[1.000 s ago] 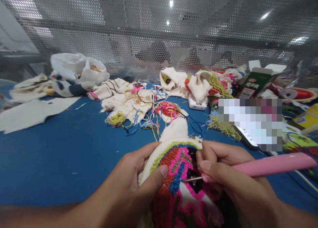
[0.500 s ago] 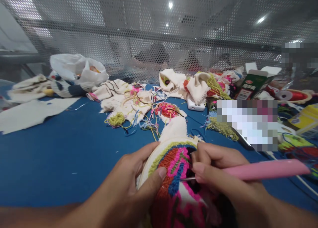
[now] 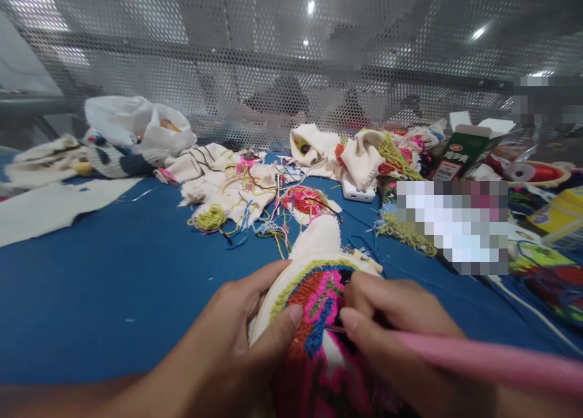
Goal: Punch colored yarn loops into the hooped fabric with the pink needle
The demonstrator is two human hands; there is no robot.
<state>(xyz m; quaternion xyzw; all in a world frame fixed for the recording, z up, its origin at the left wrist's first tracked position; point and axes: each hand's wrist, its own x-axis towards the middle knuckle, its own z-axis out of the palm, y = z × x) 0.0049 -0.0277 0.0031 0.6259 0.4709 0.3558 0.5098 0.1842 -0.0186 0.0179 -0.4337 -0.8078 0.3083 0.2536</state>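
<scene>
A round embroidery hoop (image 3: 268, 311) stretches cloth filled with yellow-green, rust, blue and pink yarn stitches (image 3: 324, 296). My left hand (image 3: 246, 327) grips the hoop's left edge, thumb lying over the rust stitches. On the right, my right hand (image 3: 392, 321) is closed around a pink-handled needle tool (image 3: 492, 357); its thin metal shaft (image 3: 334, 329) reaches the blue stitches near the hoop's middle. The tool's tip is hidden at the cloth. Wooden screw pieces (image 3: 367, 261) stick out at the hoop's upper right.
Cloth scraps and yarn (image 3: 246, 181) lie across the back of the blue table (image 3: 136, 272). At the back left is a white plastic bag (image 3: 132, 123). Toward the right are a white device (image 3: 359, 190), a green box (image 3: 467, 147), a blurred-out phone-like object and a yellow package (image 3: 558, 217).
My right hand has moved slightly left, and the pink handle has swung lower and nearer the camera. The hoop's screw pieces show more. The whole view has shifted slightly.
</scene>
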